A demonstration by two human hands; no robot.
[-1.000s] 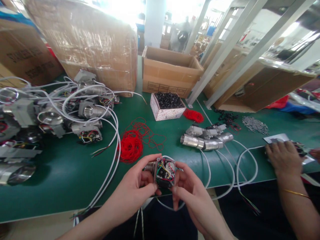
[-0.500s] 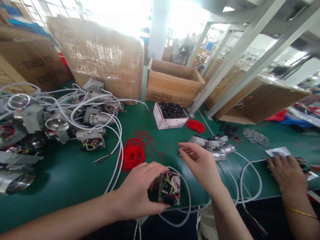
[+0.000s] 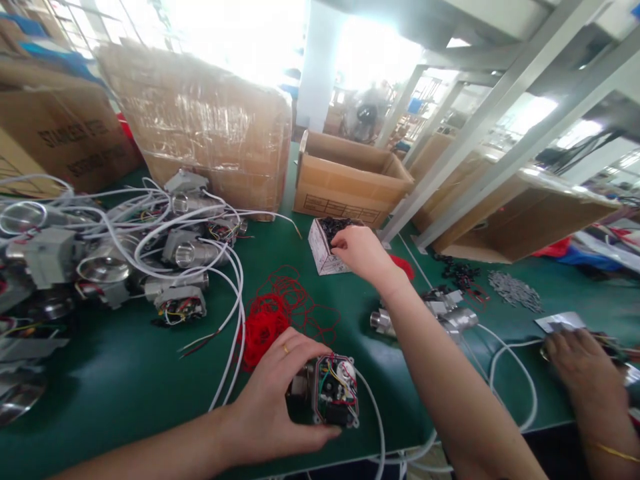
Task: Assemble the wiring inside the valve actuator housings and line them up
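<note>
My left hand (image 3: 273, 400) is wrapped round an open valve actuator (image 3: 333, 392) with coloured wires showing inside, resting on the green table (image 3: 125, 373) near its front edge. A ring sits on one finger. My right hand (image 3: 361, 253) is stretched far forward over a small white box (image 3: 320, 250) of black parts, its fingers curled down into the box. Whether they hold a part is hidden. A heap of red rings (image 3: 265, 320) lies just beyond my left hand.
Several wired actuators (image 3: 175, 260) with white cables pile up at the left. More metal actuators (image 3: 445, 317) lie at the right. Cardboard boxes (image 3: 345, 177) stand behind. Another person's hand (image 3: 583, 367) works at the right edge. Small screws (image 3: 515, 290) lie scattered.
My right hand let go of the actuator and reached forward to the white box of black parts. My left hand set the actuator down on the table and keeps hold of it.
</note>
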